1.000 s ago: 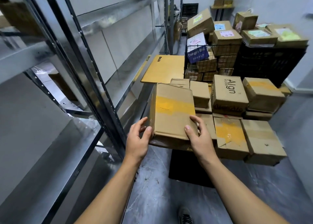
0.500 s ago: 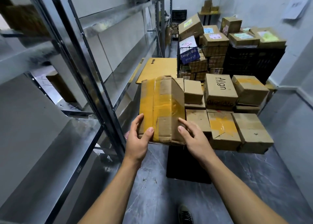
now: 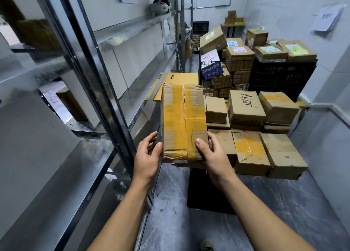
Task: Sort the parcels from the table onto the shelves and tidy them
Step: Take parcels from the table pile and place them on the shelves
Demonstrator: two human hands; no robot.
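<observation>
I hold a cardboard parcel (image 3: 182, 121) wrapped in yellow tape in front of me, lifted clear of the pile. My left hand (image 3: 148, 155) grips its near left corner, thumb on top. My right hand (image 3: 212, 153) grips the near right corner, thumb on the top face. To the right, several more brown parcels (image 3: 263, 135) lie stacked on the table, one marked "Align" (image 3: 246, 111). The metal shelving (image 3: 98, 91) runs along my left, its steel shelves mostly bare.
A wire basket (image 3: 223, 76) and a black crate (image 3: 284, 76) full of labelled boxes stand behind the table. A flat yellow envelope (image 3: 181, 77) lies beyond the held parcel. A shelf upright (image 3: 121, 129) stands just left of my left hand. A box (image 3: 71, 104) sits on a shelf.
The parcel has come up off the pile and turned, so its long side now points away from me. Both hands shifted to its near corners.
</observation>
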